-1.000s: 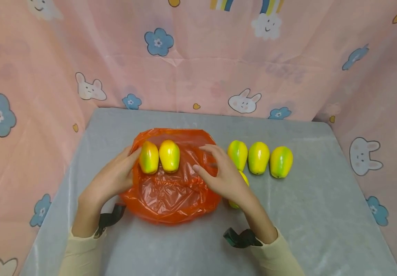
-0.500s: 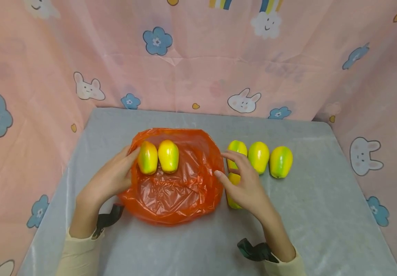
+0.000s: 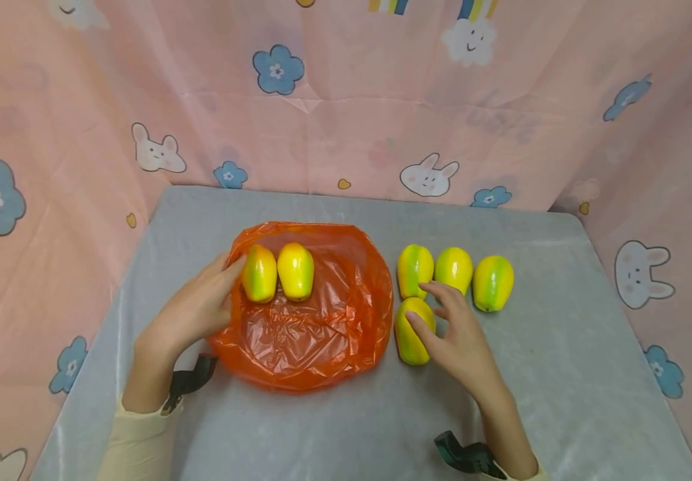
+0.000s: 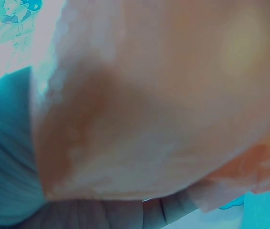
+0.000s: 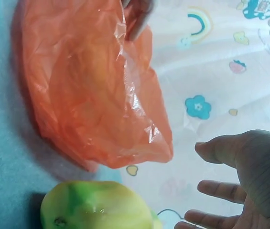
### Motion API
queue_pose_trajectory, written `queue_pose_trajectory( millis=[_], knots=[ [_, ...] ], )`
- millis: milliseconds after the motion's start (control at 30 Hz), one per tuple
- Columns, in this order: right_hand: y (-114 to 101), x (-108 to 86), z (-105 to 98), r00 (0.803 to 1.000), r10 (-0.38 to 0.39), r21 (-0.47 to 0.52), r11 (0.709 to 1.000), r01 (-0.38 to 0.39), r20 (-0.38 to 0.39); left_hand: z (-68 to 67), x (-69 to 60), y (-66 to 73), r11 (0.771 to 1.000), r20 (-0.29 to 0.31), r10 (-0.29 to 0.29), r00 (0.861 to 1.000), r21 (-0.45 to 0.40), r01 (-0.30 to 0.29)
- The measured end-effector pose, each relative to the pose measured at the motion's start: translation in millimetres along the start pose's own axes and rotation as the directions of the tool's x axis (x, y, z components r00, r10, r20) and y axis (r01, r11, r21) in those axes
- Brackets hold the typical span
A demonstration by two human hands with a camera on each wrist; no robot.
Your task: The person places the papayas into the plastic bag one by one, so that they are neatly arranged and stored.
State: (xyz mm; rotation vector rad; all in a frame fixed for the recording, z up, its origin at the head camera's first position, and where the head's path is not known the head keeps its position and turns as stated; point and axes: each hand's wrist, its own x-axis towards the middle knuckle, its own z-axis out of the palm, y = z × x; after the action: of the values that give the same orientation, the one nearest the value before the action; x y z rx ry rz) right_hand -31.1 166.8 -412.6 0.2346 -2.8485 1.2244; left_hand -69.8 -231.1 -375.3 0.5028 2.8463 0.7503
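Note:
An orange-red plastic bag (image 3: 310, 341) lies spread with its mouth upward, two yellow fruits (image 3: 295, 270) inside at its upper left. The left hand (image 3: 192, 307) is at the bag's left rim, its thumb over the edge and the other fingers hidden behind the plastic. Spread fingers of the right hand (image 3: 463, 337) hover by the nearest yellow-green fruit (image 3: 413, 344), which sits just right of the bag; nothing is in that hand. The right wrist view shows this hand (image 5: 240, 186) open above the fruit (image 5: 96, 207). Orange plastic (image 4: 163, 119) fills most of the left wrist view.
Three more yellow-green fruits stand in a row behind and right of the nearest one: left (image 3: 415, 267), middle (image 3: 455, 266) and right (image 3: 493, 284). All rest on a grey-covered table (image 3: 322, 434). A pink patterned curtain (image 3: 346, 120) surrounds the back and sides.
The right hand has moved rightward from over the bag to beside the nearest fruit, uncovering the bag's right rim. The left hand has stayed at the left rim.

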Motion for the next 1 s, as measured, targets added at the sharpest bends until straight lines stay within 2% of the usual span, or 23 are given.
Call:
queue_pose_trajectory(
  millis=[233, 467, 733, 1000],
  knots=[
    [12, -2.0, 1, 1.000, -0.010, -0.011, 1.000, 0.010, -0.005, 0.4, 0.5, -1.5, 1.000, 0.009, -0.013, 1.000, 0.005, 0.013],
    [23, -3.3, 5, 0.998, 0.057, 0.005, 0.998, -0.057, 0.033, 0.5, 0.8, -2.2, 1.000, 0.008, -0.013, 1.000, 0.019, 0.013],
    [30, -11.2, 20, 0.990, 0.130, 0.032, 0.991, -0.132, 0.051, -0.1, -2.3, -1.8, 0.999, 0.013, -0.019, 1.000, 0.042, 0.019],
    [36, -15.3, 24, 0.983, 0.177, 0.009, 0.984, -0.178, 0.051, 0.4, 0.3, 0.0, 0.999, 0.018, -0.034, 0.999, 0.008, 0.034]
  ],
)
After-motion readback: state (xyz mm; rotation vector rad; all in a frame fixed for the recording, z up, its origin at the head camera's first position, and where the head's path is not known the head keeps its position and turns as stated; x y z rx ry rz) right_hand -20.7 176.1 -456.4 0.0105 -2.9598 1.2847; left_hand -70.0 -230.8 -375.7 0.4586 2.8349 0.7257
